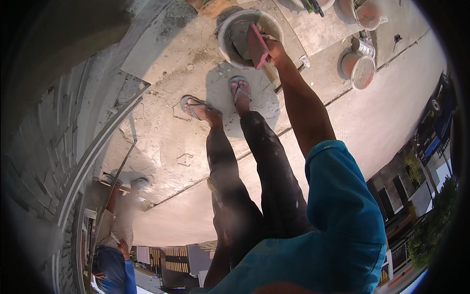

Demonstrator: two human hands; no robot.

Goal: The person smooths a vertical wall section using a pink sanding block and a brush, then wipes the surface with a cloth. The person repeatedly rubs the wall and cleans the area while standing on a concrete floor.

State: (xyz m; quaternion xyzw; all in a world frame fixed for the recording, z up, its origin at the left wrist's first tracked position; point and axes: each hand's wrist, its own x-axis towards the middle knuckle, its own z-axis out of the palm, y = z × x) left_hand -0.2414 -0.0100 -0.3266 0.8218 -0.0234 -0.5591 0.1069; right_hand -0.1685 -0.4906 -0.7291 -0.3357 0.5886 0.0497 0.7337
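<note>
My right hand (274, 50) is closed around the back of a pinkish-red flat plastering float (256, 45), whose handle is hidden by the fingers. The float is tilted on edge over a round grey bucket (225, 49) that stands in front of my feet. Inside the bucket lies grey material that looks like wet mortar. Just below the float, a pale brownish, blurred piece (269, 72) shows near the bucket's rim; its kind is unclear. Part of my left arm (219, 264) hangs beside my leg, but the left hand does not show.
More buckets (362, 73) stand at the right, with a metal can (362, 47) beside one. A white scrap (304, 61) lies near the big bucket. At the left runs a long metal edge (100, 137). Another person in blue (113, 264) stands at the lower left.
</note>
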